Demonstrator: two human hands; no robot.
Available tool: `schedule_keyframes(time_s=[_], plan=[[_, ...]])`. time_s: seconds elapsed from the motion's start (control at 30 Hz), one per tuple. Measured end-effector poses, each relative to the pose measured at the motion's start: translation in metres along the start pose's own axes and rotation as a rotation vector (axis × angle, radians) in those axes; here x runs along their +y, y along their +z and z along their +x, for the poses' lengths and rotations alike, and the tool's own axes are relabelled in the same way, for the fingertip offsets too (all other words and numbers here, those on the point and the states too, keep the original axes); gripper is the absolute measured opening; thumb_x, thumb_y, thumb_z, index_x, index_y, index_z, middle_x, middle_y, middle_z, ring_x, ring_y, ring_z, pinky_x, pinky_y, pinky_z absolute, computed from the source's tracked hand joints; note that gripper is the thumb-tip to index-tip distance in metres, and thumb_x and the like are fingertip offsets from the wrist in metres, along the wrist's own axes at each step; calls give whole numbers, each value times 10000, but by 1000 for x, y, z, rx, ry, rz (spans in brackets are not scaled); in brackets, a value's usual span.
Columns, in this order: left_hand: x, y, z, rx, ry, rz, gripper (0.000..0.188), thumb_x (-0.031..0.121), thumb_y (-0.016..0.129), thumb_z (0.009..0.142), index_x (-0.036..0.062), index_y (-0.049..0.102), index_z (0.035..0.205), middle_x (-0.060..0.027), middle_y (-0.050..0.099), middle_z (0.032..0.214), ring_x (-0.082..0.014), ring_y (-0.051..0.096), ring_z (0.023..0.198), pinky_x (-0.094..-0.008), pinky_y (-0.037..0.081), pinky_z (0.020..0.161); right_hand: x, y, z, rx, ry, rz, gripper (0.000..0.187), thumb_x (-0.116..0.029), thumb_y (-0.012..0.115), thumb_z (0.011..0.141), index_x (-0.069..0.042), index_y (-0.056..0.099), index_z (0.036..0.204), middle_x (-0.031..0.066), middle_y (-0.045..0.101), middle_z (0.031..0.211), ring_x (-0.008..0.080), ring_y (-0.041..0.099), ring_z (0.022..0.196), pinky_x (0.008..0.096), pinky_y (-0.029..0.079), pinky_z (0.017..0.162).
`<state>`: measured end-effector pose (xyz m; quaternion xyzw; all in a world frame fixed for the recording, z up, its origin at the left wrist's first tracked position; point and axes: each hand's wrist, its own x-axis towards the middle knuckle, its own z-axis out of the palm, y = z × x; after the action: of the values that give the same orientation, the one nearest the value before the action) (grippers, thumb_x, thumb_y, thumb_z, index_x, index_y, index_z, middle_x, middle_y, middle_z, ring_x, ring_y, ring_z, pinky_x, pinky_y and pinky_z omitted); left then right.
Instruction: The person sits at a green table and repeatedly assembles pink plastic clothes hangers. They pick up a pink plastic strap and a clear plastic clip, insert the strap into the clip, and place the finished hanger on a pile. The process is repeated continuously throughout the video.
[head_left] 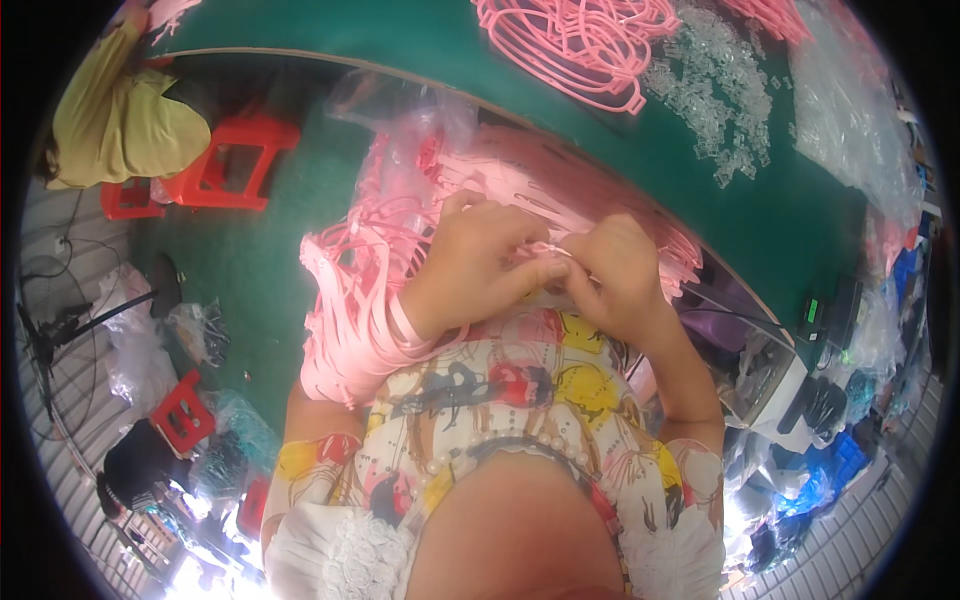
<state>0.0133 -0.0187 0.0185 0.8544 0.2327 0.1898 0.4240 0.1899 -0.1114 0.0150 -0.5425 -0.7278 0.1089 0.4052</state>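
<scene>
My left hand (475, 262) and my right hand (622, 272) meet in front of my body, fingers bent and pinched together. Between their fingertips runs a short piece of thin pink strap (545, 250); its ends are hidden by the fingers. A thick bundle of pink straps (345, 335) hangs looped over my left wrist and forearm. More pink straps (500, 185) lie in a heap just beyond my hands, below the table's edge. Whether a small fitting sits between the fingers is too small to tell.
The green table (440, 35) curves across the far side. On it lie a pile of pink straps (580, 45) and small transparent plastic pieces (715, 95), with plastic sheeting (860, 120) at right. A red stool (240, 160) stands left, beside a person in yellow-green clothing (120, 115).
</scene>
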Motion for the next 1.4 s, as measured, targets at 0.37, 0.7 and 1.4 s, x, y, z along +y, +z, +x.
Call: schedule_keyframes(time_s=[0.37, 0.7, 1.4], plan=[[3, 4, -6, 27, 3, 146, 171, 286, 663, 797, 116, 688, 792, -43, 629, 698, -237, 591, 757, -492, 327, 931, -5, -6, -3, -135, 130, 124, 103, -64, 640, 755, -33, 613, 850, 110, 590, 726, 286, 571, 678, 389, 419, 664], [-3, -9, -9, 34, 183, 222, 224, 289, 717, 769, 82, 655, 829, -39, 608, 752, -220, 547, 710, -406, 342, 836, -6, -5, 1, -211, 120, 163, 98, -77, 628, 780, -30, 624, 866, 115, 588, 732, 295, 571, 690, 378, 415, 690], [-9, 12, -17, 230, 170, 61, 105, 70, 642, 764, 41, 630, 865, -92, 606, 755, -254, 545, 637, -354, 358, 614, -16, -5, 4, -315, 1000, 856, 154, -136, 532, 886, -45, 587, 775, -25, 522, 669, 48, 453, 596, 223, 355, 510]])
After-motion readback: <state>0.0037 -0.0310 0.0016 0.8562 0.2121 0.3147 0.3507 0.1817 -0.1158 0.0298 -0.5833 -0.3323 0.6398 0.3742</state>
